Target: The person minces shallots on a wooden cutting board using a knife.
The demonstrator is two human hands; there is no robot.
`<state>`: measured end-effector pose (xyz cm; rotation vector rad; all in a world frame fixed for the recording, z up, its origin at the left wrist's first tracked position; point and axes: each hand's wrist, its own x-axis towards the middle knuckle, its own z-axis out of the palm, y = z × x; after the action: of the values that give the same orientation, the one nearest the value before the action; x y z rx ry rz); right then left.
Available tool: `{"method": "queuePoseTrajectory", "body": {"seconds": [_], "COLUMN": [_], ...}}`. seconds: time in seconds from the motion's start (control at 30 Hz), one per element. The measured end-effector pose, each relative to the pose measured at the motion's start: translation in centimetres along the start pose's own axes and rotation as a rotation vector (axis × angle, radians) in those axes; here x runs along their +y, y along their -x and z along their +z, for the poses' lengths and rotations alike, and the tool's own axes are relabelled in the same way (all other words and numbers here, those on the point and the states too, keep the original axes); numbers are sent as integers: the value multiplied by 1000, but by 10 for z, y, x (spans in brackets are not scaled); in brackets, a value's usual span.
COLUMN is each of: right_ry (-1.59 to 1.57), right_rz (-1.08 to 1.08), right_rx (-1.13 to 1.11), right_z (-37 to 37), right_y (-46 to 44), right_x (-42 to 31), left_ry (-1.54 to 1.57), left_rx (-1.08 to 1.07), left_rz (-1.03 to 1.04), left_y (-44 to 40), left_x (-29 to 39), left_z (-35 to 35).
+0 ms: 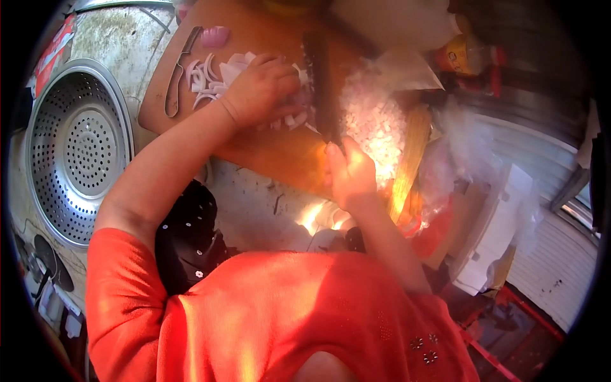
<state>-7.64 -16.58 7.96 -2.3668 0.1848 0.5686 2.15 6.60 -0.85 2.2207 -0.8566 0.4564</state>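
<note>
My left hand (264, 89) lies with curled fingers over sliced onion (237, 65) on the orange-brown cutting board (254, 153), pressing it down. Some of the onion under the palm is hidden. My right hand (353, 177) is closed round the handle of a kitchen knife (318, 83), whose dark blade stands just right of my left fingertips, with small onion bits stuck to it. Right of the blade is a heap of chopped onion (375, 127), partly washed out by bright sunlight. A chunk of red onion (215, 36) sits near the board's far left edge.
A metal peeler (181, 73) rests at the board's left. Beyond it a steel colander (79, 153) stands on the stained surface. On the right are a bottle with a yellow label (458, 57), clear plastic bags (471, 140) and a white box (493, 229).
</note>
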Motion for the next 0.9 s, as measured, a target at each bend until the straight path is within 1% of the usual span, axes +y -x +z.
{"method": "queuePoseTrajectory", "body": {"seconds": [0.1, 0.17, 0.2, 0.27, 0.3, 0.37, 0.4, 0.47, 0.53, 0.6, 0.67, 0.7, 0.77, 0.87, 0.9], "right_ry": [-44, -55, -54, -99, -97, -38, -41, -171, -151, -129, -59, -62, -75, -46, -46], "right_rz": [-67, 38, 40, 172, 180, 17, 15, 96, 91, 84, -10, -10, 13, -13, -14], "right_rx": [-20, -72, -72, -92, -98, -29, -25, -144, -111, -85, -49, -44, -137, -112, -112], "right_z": [0, -3, -5, -11, -7, -1, -2, -5, -7, -4, 0, 0, 0, 5, 5], "right_y": [-5, -11, -7, 0, -1, -5, -5, -9, -3, -3, -4, -6, -13, -13, -13], "right_x": [2, -1, -6, -20, -15, -6, -6, -9, -14, -14, -10, -8, -1, 8, 6], "left_ry": [4, -2, 23, 51, 27, 6, 10, 3, 22, 26, 34, 36, 29, 24, 0], "left_rx": [-30, -28, -11, 7, 36, 59, 43, 33, 97, 66, 27, 34, 47, 37, -11], "left_rz": [-5, -4, 6, 10, 9, 12, 25, 38, 34, 18, 5, 13, 27, 50, 48], "left_y": [1, -1, 0, 1, 1, 3, 3, 1, 2, 2, 5, 5, 1, 1, 0], "left_x": [2, -1, -1, -1, -1, 2, 0, -3, -2, -2, 0, -1, -4, 1, 1], "left_z": [0, -3, -1, 2, 2, 3, 2, -1, 5, 1, 2, 3, 1, -3, -8]}}
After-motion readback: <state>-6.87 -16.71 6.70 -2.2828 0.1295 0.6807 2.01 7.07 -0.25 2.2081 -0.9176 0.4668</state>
